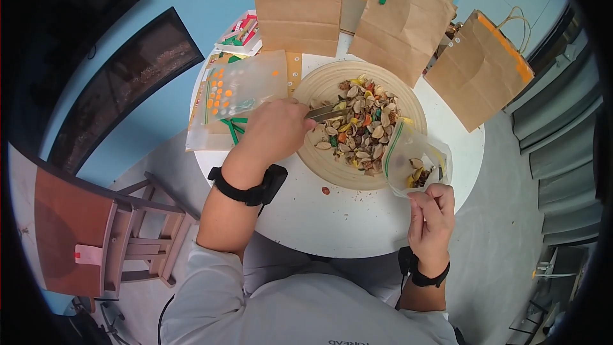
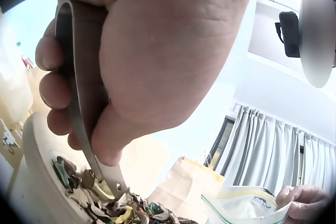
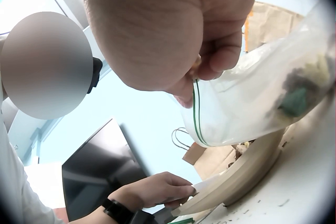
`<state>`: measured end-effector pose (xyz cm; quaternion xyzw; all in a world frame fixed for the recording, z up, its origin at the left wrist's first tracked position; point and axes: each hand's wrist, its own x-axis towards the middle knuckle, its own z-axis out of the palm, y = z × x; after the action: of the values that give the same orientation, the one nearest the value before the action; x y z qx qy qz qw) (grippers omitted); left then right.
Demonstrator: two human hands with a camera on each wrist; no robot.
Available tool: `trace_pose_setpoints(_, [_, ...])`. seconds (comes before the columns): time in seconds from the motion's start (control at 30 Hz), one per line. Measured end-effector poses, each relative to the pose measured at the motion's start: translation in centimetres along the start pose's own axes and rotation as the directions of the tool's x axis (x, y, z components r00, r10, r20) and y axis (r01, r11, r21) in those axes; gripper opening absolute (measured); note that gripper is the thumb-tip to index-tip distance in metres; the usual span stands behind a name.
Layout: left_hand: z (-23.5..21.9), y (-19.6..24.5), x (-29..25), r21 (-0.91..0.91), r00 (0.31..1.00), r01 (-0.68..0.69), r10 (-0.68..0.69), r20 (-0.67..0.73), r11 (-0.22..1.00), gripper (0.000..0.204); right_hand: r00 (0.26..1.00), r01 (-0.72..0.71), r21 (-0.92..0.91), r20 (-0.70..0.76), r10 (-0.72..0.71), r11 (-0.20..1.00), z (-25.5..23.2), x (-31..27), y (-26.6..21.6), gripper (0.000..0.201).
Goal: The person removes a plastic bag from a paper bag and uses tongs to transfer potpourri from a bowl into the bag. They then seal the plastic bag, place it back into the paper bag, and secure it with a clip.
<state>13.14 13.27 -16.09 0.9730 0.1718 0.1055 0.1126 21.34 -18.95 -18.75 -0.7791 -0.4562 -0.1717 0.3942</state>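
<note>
In the head view my left hand [image 1: 276, 129] grips metal tongs [image 1: 330, 113], whose tips reach into a heap of potpourri [image 1: 367, 118] of dried petals and shells. The heap lies on a round, pale wooden plate [image 1: 311, 161]. From the left wrist view, the bent end of the tongs [image 2: 65, 19] sits within my palm, its arms between thumb and fingers. My right hand [image 1: 435, 220] pinches the edge of a clear zip bag [image 1: 399, 161] with a green seal line. Some potpourri pieces lie inside the bag, which overlaps the plate's right rim.
Brown paper bags [image 1: 297, 16] stand along the back of the white table [image 1: 300, 217]. Left of the plate lies another zip bag [image 1: 252, 83] with orange dots, near green sticks [image 1: 231, 131]. A white box [image 1: 255, 46] holds red and green clips. One brown piece [image 1: 325, 190] lies before the plate.
</note>
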Motion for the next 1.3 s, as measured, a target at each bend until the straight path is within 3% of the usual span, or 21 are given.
trace_pose_setpoints(0.23, [-1.5,0.9,-0.5,-0.024,0.996,-0.061,0.06,-0.063,0.998,0.019,1.0,-0.003,0.005,-0.004,0.003,1.0,0.2,0.1,0.0,0.021])
trace_pose_setpoints(0.43, [-1.6,3.6,-1.6,-0.201,0.978,-0.198,0.18,-0.104,0.959,0.021,1.0,-0.028,0.011,0.008,0.027,1.0,0.3,0.3,-0.3,0.021])
trace_pose_setpoints(0.53, [-2.6,5.3,-2.2,-0.255,0.965,-0.264,0.256,-0.062,0.93,0.023,1.0,-0.022,0.025,0.007,0.021,0.999,0.3,0.4,-0.2,0.02])
trace_pose_setpoints(0.63, [-1.5,7.6,-2.4,-0.27,0.905,-0.421,0.419,-0.071,0.866,0.026,1.0,-0.028,0.009,0.01,0.028,1.0,0.0,0.4,-0.4,0.02])
trace_pose_setpoints(0.73, [-1.3,9.3,-2.6,-0.227,0.917,-0.381,0.397,0.029,0.896,0.027,1.0,-0.019,0.01,-0.002,0.019,1.0,0.2,0.4,-0.4,0.02])
trace_pose_setpoints(0.83, [-1.3,6.3,-2.8,-0.261,0.91,-0.414,0.397,-0.115,0.872,0.028,1.0,-0.026,0.008,-0.007,0.026,1.0,-0.4,0.0,-0.3,0.021])
trace_pose_setpoints(0.9, [-2.4,2.9,-2.8,-0.296,0.962,-0.264,0.227,-0.154,0.918,0.03,1.0,-0.021,0.004,-0.009,0.021,1.0,-0.6,-0.3,0.0,0.021])
trace_pose_setpoints(0.97, [-3.8,-0.9,-1.9,-0.072,0.975,-0.068,0.051,-0.214,0.995,0.029,1.0,-0.02,0.008,-0.006,0.02,1.0,-0.7,-0.5,0.1,0.021])
trace_pose_setpoints(1.03, [-4.9,-3.4,-0.4,0.131,0.955,0.148,-0.107,-0.276,0.98,0.026,1.0,-0.013,0.015,-0.004,0.013,1.0,-0.5,-0.5,0.1,0.022])
trace_pose_setpoints(1.13, [-4.7,-6.2,2.2,0.283,0.969,0.239,-0.208,-0.137,0.929,0.024,1.0,-0.005,0.031,-0.008,0.006,0.999,0.0,-0.3,0.1,0.022])
trace_pose_setpoints(1.3, [-2.9,-7.2,5.4,0.395,0.983,0.159,-0.181,0.019,0.905,0.031,1.0,-0.022,0.029,0.001,0.022,0.999,-0.1,-0.3,-0.1,0.022])
